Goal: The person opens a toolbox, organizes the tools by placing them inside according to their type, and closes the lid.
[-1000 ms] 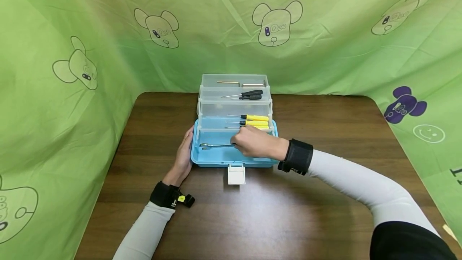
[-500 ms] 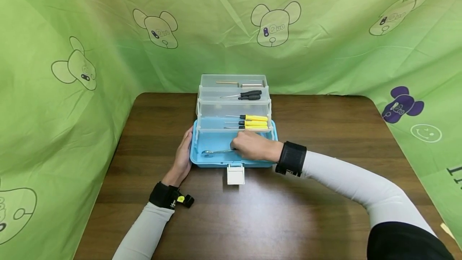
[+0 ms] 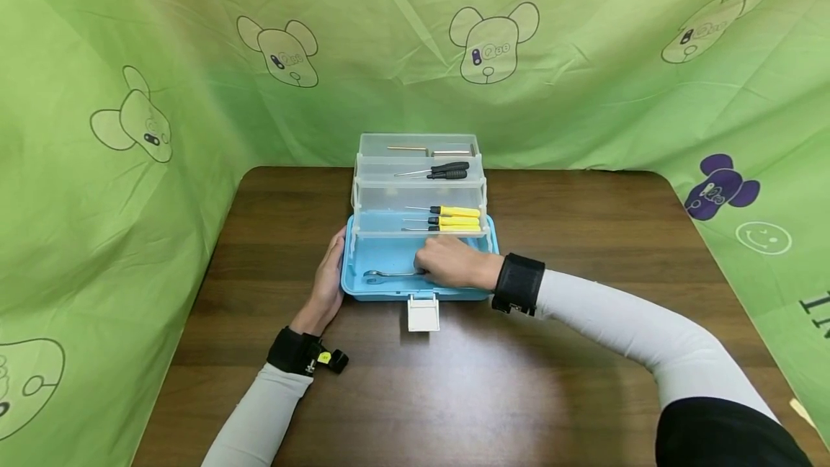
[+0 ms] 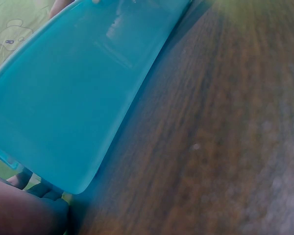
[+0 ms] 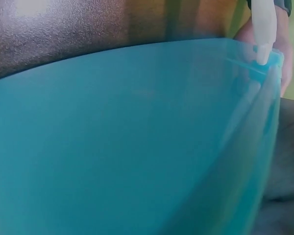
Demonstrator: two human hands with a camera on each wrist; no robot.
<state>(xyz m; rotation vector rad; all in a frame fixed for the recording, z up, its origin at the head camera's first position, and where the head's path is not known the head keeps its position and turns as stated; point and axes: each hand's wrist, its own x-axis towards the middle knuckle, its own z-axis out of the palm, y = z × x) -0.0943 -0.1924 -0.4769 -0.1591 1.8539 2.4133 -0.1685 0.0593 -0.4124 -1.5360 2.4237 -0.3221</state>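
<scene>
A blue toolbox (image 3: 382, 295) stands open on the table, its stepped clear trays raised at the back. My right hand (image 3: 450, 262) reaches into its bottom compartment, fingers curled around one end of a metal wrench (image 3: 393, 274). The wrench's other end points left, low over the compartment floor; the gripped end is hidden by the hand. My left hand (image 3: 327, 283) rests along the box's left side wall, fingers stretched toward the back. In the left wrist view the blue wall (image 4: 88, 98) fills much of the picture, with the left hand (image 4: 24, 208) at its lower corner.
Yellow-handled screwdrivers (image 3: 457, 221) lie in the lowest clear tray, black-handled screwdrivers (image 3: 450, 174) in the one above. Hex keys (image 3: 408, 148) lie in the top tray. A white latch (image 3: 424, 315) hangs off the box's front over the wooden table (image 3: 415, 395). A green curtain surrounds it.
My right hand has come slightly toward the front of the box and down, bringing the wrench closer to the compartment's front wall. The left hand stays at the side.
</scene>
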